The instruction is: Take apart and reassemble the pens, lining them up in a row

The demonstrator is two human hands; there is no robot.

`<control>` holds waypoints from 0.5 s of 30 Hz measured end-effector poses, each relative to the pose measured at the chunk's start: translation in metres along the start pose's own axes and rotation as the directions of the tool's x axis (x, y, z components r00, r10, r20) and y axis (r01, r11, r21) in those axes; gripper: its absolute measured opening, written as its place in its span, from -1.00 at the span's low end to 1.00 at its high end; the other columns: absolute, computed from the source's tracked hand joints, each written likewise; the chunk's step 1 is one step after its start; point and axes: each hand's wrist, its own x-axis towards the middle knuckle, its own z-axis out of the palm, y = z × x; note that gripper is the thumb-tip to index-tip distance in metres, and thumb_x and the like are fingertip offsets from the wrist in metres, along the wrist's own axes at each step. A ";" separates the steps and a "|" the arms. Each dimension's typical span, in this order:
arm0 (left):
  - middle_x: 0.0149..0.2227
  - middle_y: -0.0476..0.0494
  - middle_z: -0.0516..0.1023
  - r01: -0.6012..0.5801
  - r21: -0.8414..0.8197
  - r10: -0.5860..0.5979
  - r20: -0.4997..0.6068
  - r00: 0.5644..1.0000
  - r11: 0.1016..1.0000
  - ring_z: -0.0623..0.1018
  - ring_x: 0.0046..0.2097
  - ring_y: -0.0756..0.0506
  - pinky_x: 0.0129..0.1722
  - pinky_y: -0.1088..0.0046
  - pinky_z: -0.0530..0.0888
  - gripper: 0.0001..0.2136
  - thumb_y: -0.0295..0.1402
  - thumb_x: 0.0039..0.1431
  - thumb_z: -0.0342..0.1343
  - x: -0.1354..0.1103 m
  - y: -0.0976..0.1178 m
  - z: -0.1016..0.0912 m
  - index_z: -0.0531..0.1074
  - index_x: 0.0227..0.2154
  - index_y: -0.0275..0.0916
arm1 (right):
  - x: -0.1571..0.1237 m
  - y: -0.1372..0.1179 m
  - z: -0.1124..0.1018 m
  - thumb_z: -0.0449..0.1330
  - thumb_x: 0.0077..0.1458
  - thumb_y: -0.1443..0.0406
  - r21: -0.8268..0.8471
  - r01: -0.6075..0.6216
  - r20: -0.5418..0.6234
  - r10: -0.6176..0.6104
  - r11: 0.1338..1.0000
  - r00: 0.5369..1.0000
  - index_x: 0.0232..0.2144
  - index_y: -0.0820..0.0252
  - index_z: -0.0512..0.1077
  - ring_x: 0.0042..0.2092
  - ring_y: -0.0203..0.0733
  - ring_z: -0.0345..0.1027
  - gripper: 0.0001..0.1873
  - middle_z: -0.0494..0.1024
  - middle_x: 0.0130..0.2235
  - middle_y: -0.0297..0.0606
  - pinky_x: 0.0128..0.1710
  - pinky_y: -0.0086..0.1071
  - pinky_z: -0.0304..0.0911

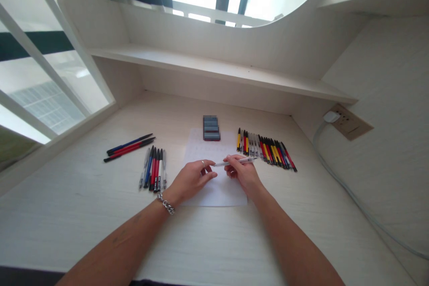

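A clear pen (239, 161) with a dark tip is held over the paper, its tip pointing right. My right hand (246, 175) grips it between thumb and fingers. My left hand (194, 178), with a ring and a chain bracelet, has its index fingertip at the pen's left end; its thumb is apart from the index finger. Whether the left fingertip presses on the pen is hard to tell. Beneath both hands lies a white sheet of paper (219, 192). Right of my right hand is a long row of pens (268, 149) in yellow, red, black, blue and clear.
Left of my left hand stands a group of several pens (154, 169). Farther left, blue and red pens (129, 148) lie slanted. A phone (211, 128) rests at the paper's top edge. A shelf (214, 69) spans the back; a cable (345, 185) runs from the right wall socket (351, 123).
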 end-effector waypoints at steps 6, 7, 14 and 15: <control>-0.30 -0.09 0.54 -0.010 0.055 0.006 0.059 0.998 0.998 0.49 -0.31 -0.04 -0.29 0.47 0.40 -0.80 -0.30 0.11 0.07 0.000 -0.007 0.000 0.50 -0.23 -0.20 | 0.013 0.003 -0.026 0.27 -0.15 0.01 -0.045 -0.007 -0.205 -0.002 0.999 0.979 -0.41 0.25 0.47 -0.58 -0.36 0.27 -0.59 0.52 -0.52 -0.25 -0.62 -0.49 0.05; -0.31 -0.09 0.54 -0.010 0.060 0.006 0.057 0.998 0.998 0.49 -0.31 -0.04 -0.29 0.47 0.40 -0.80 -0.31 0.11 0.07 0.000 -0.007 0.000 0.50 -0.23 -0.20 | 0.015 0.003 -0.029 0.29 -0.17 0.01 -0.048 -0.001 -0.213 -0.010 0.999 0.977 -0.40 0.24 0.46 -0.57 -0.35 0.27 -0.59 0.52 -0.51 -0.25 -0.62 -0.49 0.06; -0.32 -0.08 0.55 -0.017 0.068 0.012 0.069 0.998 0.998 0.49 -0.31 -0.05 -0.28 0.46 0.40 -0.81 -0.34 0.11 0.06 0.000 -0.006 0.000 0.50 -0.24 -0.19 | 0.017 -0.010 -0.060 0.23 -0.08 0.01 -0.175 0.207 -0.327 -0.255 0.963 0.910 -0.34 0.20 0.43 -0.61 -0.37 0.19 -0.61 0.43 -0.58 -0.34 -0.65 -0.48 0.05; -0.32 -0.08 0.55 -0.020 0.065 0.015 0.069 0.997 0.998 0.49 -0.31 -0.05 -0.27 0.46 0.41 -0.81 -0.34 0.11 0.06 0.000 -0.006 0.000 0.50 -0.24 -0.19 | 0.016 -0.015 -0.070 0.22 -0.06 0.02 -0.222 0.248 -0.353 -0.315 0.943 0.881 -0.33 0.20 0.43 -0.61 -0.37 0.18 -0.62 0.41 -0.59 -0.36 -0.64 -0.48 0.07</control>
